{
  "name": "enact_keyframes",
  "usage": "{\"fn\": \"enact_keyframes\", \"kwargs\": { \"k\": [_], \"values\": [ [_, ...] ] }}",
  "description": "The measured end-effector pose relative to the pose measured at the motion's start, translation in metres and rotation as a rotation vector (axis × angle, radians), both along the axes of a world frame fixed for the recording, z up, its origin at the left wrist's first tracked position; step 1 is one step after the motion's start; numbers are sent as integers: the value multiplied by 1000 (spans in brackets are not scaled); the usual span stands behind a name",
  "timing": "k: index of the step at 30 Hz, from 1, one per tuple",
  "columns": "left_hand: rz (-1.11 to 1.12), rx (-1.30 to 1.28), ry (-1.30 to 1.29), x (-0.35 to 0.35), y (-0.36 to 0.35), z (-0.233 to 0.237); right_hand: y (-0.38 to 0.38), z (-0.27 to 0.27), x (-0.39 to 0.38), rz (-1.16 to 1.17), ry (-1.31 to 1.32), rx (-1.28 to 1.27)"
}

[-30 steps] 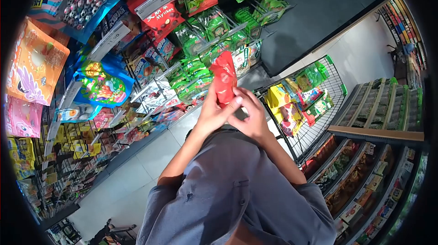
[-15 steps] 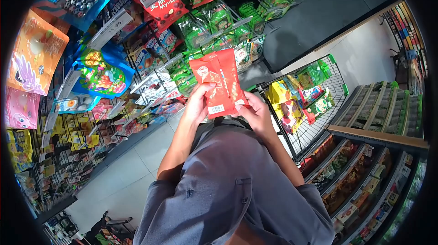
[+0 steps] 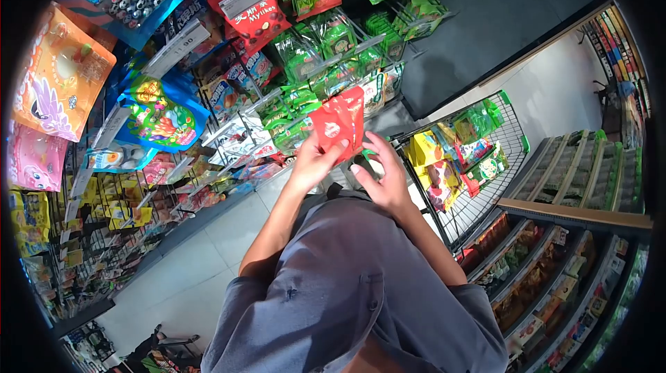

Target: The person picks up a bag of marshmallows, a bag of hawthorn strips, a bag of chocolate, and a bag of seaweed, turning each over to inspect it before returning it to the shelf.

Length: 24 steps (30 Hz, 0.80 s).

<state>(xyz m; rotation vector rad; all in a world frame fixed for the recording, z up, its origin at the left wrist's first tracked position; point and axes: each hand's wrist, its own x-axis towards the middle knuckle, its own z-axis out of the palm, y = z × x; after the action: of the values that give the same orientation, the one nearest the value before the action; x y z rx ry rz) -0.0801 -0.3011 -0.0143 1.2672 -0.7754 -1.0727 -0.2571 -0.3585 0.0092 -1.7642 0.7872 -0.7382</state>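
A red snack bag (image 3: 340, 122) is held up in front of my body. My left hand (image 3: 316, 163) grips its lower left edge, thumb on the side facing me. Beside the bag's lower right corner, my right hand (image 3: 383, 173) has its fingers and thumb spread, with nothing held between them. The bag is tilted and partly turned, so its print is mostly unreadable. Behind it hang green packets (image 3: 295, 136) on the rack. A similar red Mylikes bag (image 3: 260, 22) hangs higher up.
To the right stands a wire shopping cart (image 3: 510, 113) holding several colourful packets. Hanging snack bags such as a blue one (image 3: 163, 113) and an orange one (image 3: 62, 71) fill the left. Low stocked shelves (image 3: 534, 290) are at lower right, with tiled floor (image 3: 201, 255) at lower left.
My right hand has let go of the red bag and opened beside it. The bag has turned and tilted in my left hand, shifting slightly right.
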Motion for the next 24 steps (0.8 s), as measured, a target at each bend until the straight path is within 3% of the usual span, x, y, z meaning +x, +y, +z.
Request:
{"fn": "enact_keyframes", "kwargs": {
  "k": [5,7,10,12,14,16,18,19,21,24],
  "values": [
    [-140,-42,-332,-20,6,35,-7,6,20,110,-58,27],
    [-134,-144,-682,-23,9,39,-8,0,24,65,-109,75],
    [-317,-120,-578,-10,17,42,-10,5,26,-26,-60,168],
    [-261,-129,-712,-1,20,42,-11,-13,26,-60,-104,160],
    [-161,18,-400,11,18,34,-15,-17,21,69,-261,474],
    [160,-102,-454,13,11,38,-15,-14,20,120,-256,546],
    [204,-139,-276,17,6,47,-12,-20,23,103,-387,820],
    [212,-139,-276,20,4,52,-13,-13,24,164,-367,843],
    [-14,-161,175,26,2,61,-16,-15,27,205,-326,853],
    [-28,-90,107,31,-2,53,-21,-11,32,247,-301,860]
  ]
}}
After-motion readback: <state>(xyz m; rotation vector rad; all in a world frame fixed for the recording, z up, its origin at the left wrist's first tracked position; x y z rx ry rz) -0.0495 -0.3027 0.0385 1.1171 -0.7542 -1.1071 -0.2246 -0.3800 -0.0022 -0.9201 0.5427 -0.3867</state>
